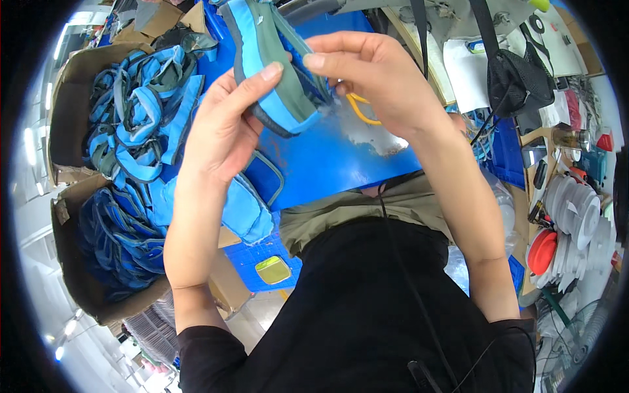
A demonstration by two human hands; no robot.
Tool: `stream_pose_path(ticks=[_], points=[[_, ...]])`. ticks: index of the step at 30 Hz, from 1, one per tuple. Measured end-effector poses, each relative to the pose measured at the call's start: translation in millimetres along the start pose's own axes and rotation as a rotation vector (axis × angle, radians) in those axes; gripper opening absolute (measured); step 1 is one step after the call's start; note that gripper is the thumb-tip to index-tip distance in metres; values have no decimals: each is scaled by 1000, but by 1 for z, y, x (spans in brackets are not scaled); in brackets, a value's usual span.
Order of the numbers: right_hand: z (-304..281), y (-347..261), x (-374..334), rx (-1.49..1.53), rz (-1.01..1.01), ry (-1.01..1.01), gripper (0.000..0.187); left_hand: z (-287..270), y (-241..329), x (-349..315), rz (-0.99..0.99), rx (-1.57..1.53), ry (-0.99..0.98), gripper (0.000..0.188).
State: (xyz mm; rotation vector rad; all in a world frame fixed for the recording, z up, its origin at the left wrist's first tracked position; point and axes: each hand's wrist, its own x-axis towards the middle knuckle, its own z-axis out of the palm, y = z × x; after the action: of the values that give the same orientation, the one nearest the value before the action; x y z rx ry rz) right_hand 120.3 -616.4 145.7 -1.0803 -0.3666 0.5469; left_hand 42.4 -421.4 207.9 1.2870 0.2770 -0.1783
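A padded-looking fabric strip point(270, 59), bright blue and grey-green with dark edging, is held up over the blue table point(341, 157). My left hand point(229, 121) grips its near part, the thumb pressed flat on the grey-green face. Closed in a pinch, my right hand point(377, 75) holds the strip's narrow right edge, thumb against forefinger. Its other fingers curl under and are partly hidden. Just below that hand shows a yellow loop point(362, 110), like a handle; the rest of it cannot be made out.
Left of me, an upper cardboard box point(69, 118) and a lower cardboard box point(78, 252) hold blue fabric pieces. Flat blue pieces point(246, 213) lie at the table's left. A black mesh pouch point(517, 82) hangs at the right, above white spools point(573, 209).
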Motion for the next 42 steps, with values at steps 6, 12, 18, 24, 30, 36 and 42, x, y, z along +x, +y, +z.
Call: stream_pose_path(ticks=[6,12,18,24,30,36,42], points=[[-4,-4,-4,99,61,17,31,-9,-4,10,105,151,-59,36],[-3,-3,-2,141,89,-19,28,-9,-2,13,181,214,-74,35],[-1,-4,-6,57,64,23,29,0,-5,9,179,171,-14,35],[10,-4,-4,-183,-83,68,33,9,12,10,0,-55,99,34],[18,13,-8,-138,-148,131,20,-5,14,38,-33,-32,68,21],[23,9,-13,-123,-143,189,19,3,15,41,-70,-36,91,24],[27,11,-5,-54,-140,198,18,-1,20,50,-89,-118,122,17]])
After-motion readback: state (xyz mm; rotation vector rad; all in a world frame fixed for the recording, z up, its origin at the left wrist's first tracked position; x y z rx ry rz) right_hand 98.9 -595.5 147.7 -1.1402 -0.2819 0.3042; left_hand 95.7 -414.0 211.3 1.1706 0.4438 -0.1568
